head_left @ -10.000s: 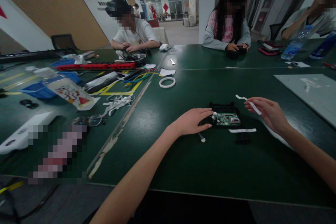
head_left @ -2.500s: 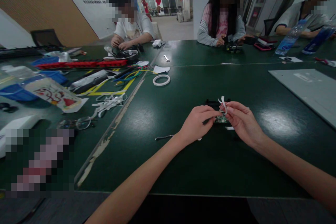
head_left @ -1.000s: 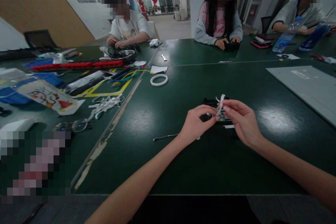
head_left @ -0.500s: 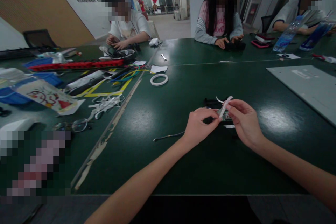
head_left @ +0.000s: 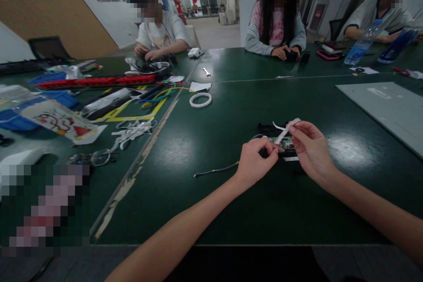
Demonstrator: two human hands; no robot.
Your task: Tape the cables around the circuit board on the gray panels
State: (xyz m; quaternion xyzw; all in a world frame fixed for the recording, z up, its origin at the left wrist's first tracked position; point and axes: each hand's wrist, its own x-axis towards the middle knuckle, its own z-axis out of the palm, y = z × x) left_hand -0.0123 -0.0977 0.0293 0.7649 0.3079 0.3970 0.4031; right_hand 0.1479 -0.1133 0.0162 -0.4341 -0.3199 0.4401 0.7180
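Between my hands runs a narrow strip of white tape (head_left: 283,134), its upper end folded and curling. My right hand (head_left: 310,150) pinches that upper end. The fingers of my left hand (head_left: 257,157) are closed at its lower end, by a black device with a bare green circuit board (head_left: 289,142). The hands hide part of the device. A thin dark cable (head_left: 216,170) trails left from under my left hand across the table. Another white strip (head_left: 291,158) shows at the device's near edge.
On the green table (head_left: 185,211) lie a white tape roll (head_left: 200,100) and a wrench (head_left: 206,72). Left are crumpled white strips (head_left: 132,132), glasses (head_left: 99,157) and a red rail (head_left: 95,81). A grey panel (head_left: 390,110) lies right. Several people sit opposite.
My right hand has moved slightly right, drawing the tape's upper end along, and more of the circuit board shows. My left hand has shifted slightly right. Across the table, a person's hands have moved together.
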